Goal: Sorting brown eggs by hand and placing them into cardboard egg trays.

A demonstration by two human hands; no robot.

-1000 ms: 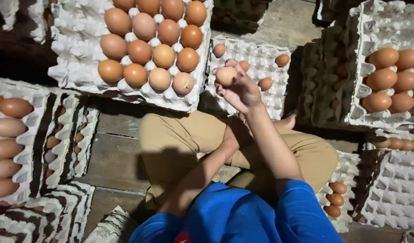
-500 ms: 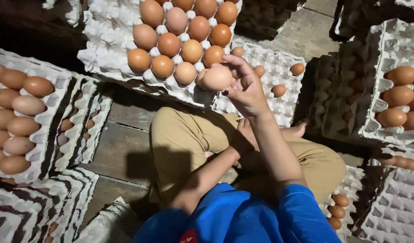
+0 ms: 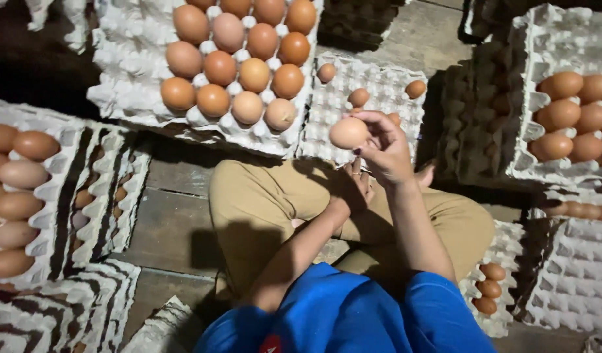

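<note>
My right hand [image 3: 384, 147] holds a pale brown egg [image 3: 349, 133] by the fingertips, above the near edge of a grey egg tray [image 3: 373, 85] that carries a few small eggs. My left hand [image 3: 353, 186] rests low on my lap just below it, fingers curled, and whether it holds anything is hidden. Just left of the held egg stands a stack of trays [image 3: 118, 98] filled with several brown eggs. I sit cross-legged in tan trousers and a blue shirt.
Egg-filled trays stand at the far left [image 3: 46, 196] and at the right [image 3: 530, 98]. Empty tray stacks lie at the lower left [image 3: 59, 314] and lower right [image 3: 575, 281]. A small tray with three eggs [image 3: 489, 289] sits by my right knee. Wooden floor planks [image 3: 170, 229] show between them.
My right hand has drawn the egg back from the full tray's edge toward my body, now over the tray with few eggs. The view has shifted a little.
</note>
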